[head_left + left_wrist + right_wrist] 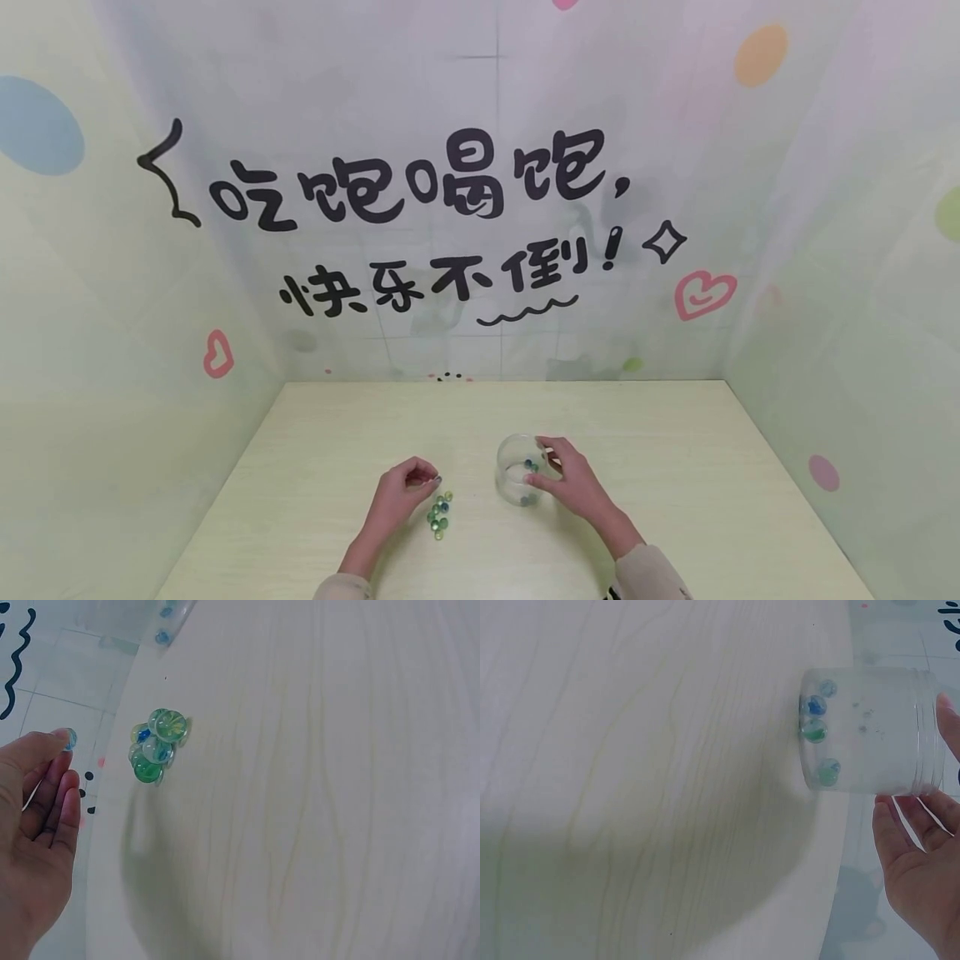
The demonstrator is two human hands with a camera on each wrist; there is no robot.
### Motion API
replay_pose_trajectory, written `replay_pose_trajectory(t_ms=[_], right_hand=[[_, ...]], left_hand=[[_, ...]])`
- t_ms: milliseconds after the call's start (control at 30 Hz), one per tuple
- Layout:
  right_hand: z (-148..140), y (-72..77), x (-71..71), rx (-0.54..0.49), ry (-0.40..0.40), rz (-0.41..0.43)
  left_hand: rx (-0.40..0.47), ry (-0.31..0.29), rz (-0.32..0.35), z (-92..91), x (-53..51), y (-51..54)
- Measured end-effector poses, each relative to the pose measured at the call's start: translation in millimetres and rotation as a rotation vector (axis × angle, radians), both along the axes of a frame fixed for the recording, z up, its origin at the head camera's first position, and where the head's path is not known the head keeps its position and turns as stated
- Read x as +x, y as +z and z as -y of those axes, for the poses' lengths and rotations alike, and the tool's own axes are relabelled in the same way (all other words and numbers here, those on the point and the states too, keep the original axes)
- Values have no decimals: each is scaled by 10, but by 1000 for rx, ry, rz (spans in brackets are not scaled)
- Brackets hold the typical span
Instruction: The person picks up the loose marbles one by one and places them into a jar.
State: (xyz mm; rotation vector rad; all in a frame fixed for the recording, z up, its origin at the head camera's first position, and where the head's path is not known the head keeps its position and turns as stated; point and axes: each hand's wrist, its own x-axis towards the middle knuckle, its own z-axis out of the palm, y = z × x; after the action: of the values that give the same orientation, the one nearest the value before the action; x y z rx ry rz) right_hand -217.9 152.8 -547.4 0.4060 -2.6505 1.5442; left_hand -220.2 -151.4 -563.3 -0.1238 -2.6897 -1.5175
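Observation:
Between thumb and fingertip my left hand (400, 497) pinches one glass marble (70, 739), raised above the table. Just below and beside that hand lies a cluster of green, yellow and blue glass marbles (157, 750), close together on the tabletop. My right hand (573, 483) grips a clear plastic jar (870, 731) near its open rim, thumb on one side and fingers on the other. The jar stands upright on the table, right of the cluster. Several blue and green marbles (814, 730) sit on its bottom.
The pale wood-grain table (360, 417) meets a printed fabric backdrop (525, 358) at its far edge. Fabric panels also close off the left and right sides. Black lettering (472, 175) and a pink heart (705, 294) are printed on the backdrop.

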Motion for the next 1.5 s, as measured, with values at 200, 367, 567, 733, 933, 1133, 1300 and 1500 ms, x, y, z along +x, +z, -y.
replay_pose_trajectory(t_ms=[200, 367, 567, 733, 933, 1133, 1300, 1500], right_hand=[[7, 21, 2, -9, -2, 8], [6, 33, -1, -3, -9, 4], [5, 24, -8, -2, -11, 5], [2, 10, -3, 9, -8, -4], [2, 9, -1, 4, -8, 0], [8, 15, -1, -3, -5, 9], [11, 17, 2, -2, -9, 10], [8, 18, 2, -4, -11, 11]], left_hand=[[-2, -10, -27, -35, -16, 33], [5, -15, -31, -64, -23, 60], [8, -28, -38, -101, -24, 85], [7, -35, -33, -133, -21, 111], [-5, -53, -52, -165, -30, 123], [5, -63, -72, -203, -27, 177], [6, -66, -76, -235, -30, 215], [4, -71, -74, -263, -38, 237]])
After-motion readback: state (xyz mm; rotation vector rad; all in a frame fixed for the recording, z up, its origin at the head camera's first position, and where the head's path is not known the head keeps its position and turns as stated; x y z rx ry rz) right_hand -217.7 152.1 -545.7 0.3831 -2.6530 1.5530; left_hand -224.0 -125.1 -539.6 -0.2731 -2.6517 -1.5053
